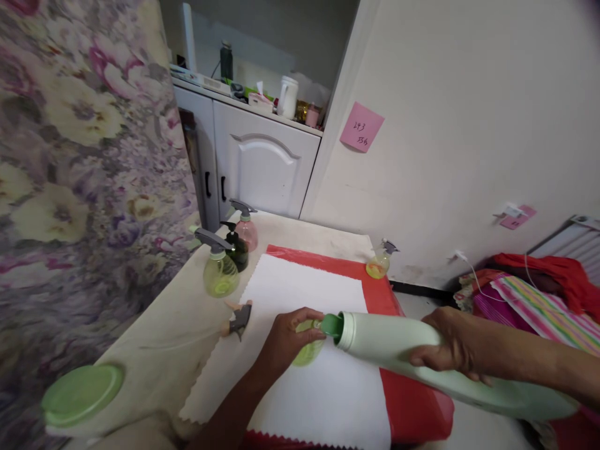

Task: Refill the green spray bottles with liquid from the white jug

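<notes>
My left hand (293,340) has its fingers closed round the neck of a small clear yellow-green spray bottle (307,353) without its head, standing on the white cloth. In my right hand (457,347) is a large pale green detergent bottle (389,337), tipped nearly level with its mouth toward the left. Its darker green spout (332,325) is at the small bottle's opening, by my left fingertips; whether liquid flows cannot be made out. A loose grey spray head (240,319) with a thin tube lies at the cloth's left edge.
Spray bottles in yellow-green (220,275) and pink (247,232) stand at the back left around a dark pump bottle (239,250). Another small spray bottle (377,265) is at the back right. A green-lidded tub (82,394) sits at front left. Red cloth (412,400) lies beneath the white cloth (328,400).
</notes>
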`<state>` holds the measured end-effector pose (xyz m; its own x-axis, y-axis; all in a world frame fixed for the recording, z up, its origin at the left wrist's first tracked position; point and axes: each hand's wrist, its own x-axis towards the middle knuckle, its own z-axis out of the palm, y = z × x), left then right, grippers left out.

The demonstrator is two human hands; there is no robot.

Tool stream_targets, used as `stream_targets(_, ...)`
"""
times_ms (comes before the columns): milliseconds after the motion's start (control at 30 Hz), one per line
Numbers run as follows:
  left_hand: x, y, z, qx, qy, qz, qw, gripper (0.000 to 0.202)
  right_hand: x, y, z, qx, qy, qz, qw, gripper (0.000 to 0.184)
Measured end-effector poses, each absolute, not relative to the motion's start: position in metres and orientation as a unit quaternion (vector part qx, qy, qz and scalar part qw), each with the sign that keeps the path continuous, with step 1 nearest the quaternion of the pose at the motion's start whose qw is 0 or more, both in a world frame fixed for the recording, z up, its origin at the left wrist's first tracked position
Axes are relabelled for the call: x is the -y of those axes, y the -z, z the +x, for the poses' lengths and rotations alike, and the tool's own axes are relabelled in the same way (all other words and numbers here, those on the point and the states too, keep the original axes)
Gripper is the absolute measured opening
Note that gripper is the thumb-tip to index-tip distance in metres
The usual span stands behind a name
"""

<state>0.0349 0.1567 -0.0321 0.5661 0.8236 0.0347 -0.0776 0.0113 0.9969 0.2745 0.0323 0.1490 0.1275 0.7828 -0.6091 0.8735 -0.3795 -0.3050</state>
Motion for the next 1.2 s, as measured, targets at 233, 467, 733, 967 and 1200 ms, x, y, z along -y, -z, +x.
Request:
stream_targets(233,-0.157,0.033,0.034,-0.302,-0.354,0.617,0.635,0.023,-0.032,-0.152,0.271,-0.563,0.374,0.734,0.062,0.044)
stream_targets(467,-0.158,0.034,0.035,-0.311,-0.358,0.611,0.633,0.023,-0.031,-0.150,0.274,-0.568,0.367,0.735,0.059,0.048)
stream_targets(733,-0.158,0.034,0.034,-0.302,-0.359,0.604,0.644,0.024,-0.032,-0.153,0.271,-0.563,0.363,0.740,0.062,0.052)
stream_targets(967,-0.157,0.031,0.035,-0.312,-0.357,0.595,0.649,0.024,-0.033,-0.156,0.269,-0.552,0.363,0.747,0.073,0.049)
stream_targets(1200,-0.157,0.029,0.035,-0.314,-0.355,0.607,0.639,0.024,-0.033,-0.160,0.265,-0.557,0.376,0.737,0.064,0.050)
